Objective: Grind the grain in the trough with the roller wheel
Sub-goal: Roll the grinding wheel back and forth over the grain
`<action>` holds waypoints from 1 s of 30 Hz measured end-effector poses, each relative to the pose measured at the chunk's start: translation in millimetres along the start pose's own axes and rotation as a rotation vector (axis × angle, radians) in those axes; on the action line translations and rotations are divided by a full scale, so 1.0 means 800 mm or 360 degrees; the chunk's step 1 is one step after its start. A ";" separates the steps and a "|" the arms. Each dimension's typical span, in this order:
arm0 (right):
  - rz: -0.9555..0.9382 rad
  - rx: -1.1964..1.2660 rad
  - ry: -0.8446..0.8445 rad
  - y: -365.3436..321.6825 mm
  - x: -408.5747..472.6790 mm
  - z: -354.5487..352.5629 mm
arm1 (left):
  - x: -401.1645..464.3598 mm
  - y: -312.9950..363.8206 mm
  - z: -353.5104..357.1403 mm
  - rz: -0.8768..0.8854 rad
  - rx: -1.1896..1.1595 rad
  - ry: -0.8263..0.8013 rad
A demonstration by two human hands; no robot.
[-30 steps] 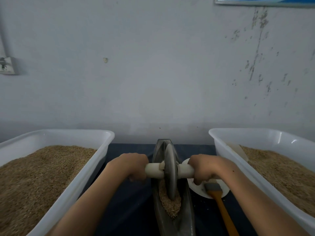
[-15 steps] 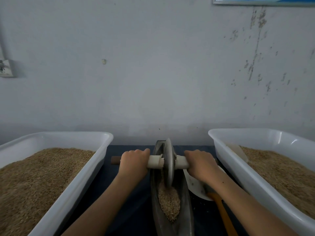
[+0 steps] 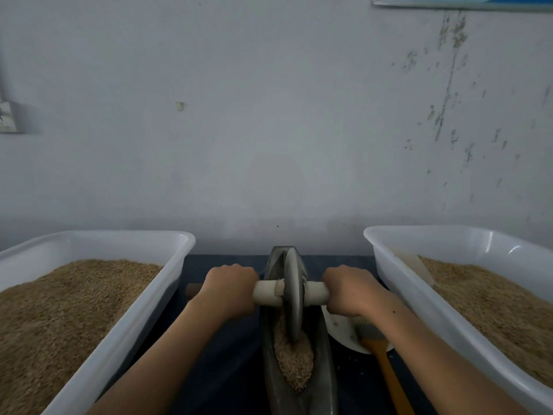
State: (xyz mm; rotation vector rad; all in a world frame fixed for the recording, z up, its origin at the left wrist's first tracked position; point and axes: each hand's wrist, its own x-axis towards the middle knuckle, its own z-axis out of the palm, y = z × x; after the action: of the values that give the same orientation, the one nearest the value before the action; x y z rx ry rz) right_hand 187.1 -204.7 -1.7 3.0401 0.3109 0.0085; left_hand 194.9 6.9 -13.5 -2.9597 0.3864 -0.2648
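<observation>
- Both hands curl around a pale axle that runs crosswise through a roller wheel (image 3: pixel 292 295); the left hand (image 3: pixel 229 290) grips the axle left of the wheel, the right hand (image 3: pixel 350 290) grips it right of the wheel, knuckles up.
- Bare forearms reach in from the bottom edge.
- A dark end of the axle pokes out just left of the left hand.
- The wheel, a thin grey disc, stands upright on edge inside a narrow, dark, boat-shaped trough (image 3: pixel 321 381) that runs away from the viewer, in the middle of a dark table (image 3: pixel 227 369).
- The wheel's lower edge sinks into tan grain (image 3: pixel 294 366) heaped in the trough's near half; the wheel sits toward the far half.
- A white tub (image 3: pixel 119 351) of grain stands left of the trough, and a second tub (image 3: pixel 419 298) of grain stands on the right, each beside a forearm.
- A white plate (image 3: pixel 341 329) lies just right of the trough, partly under the right wrist.
- A brush (image 3: pixel 386 369) with an orange handle rests its head on the plate, handle pointing toward the viewer.
- A pale, stained wall (image 3: pixel 269 130) fills the upper half.
</observation>
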 end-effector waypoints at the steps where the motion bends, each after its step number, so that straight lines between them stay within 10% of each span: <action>1: 0.0015 -0.0015 0.0108 -0.001 0.001 0.003 | 0.000 0.001 0.003 -0.0018 0.0010 0.0118; 7: 0.0066 -0.0030 0.0414 -0.005 0.005 0.013 | -0.001 0.002 0.010 -0.0089 -0.0055 0.0302; 17: 0.0025 0.0177 -0.0434 0.006 0.000 -0.007 | -0.006 -0.003 -0.012 -0.0007 -0.0172 -0.0464; 25: 0.0031 -0.0022 0.0203 0.004 0.008 0.010 | -0.003 0.008 0.006 -0.0129 0.0049 0.0319; 30: 0.0040 -0.0006 0.0271 0.005 0.010 0.014 | -0.002 0.007 0.006 -0.0098 0.0064 0.0355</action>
State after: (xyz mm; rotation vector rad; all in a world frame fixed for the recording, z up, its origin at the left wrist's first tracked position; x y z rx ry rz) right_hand 195.6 -208.1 -12.2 3.0447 0.2836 0.2700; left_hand 192.9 2.9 -19.7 -2.9132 0.3112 -0.6062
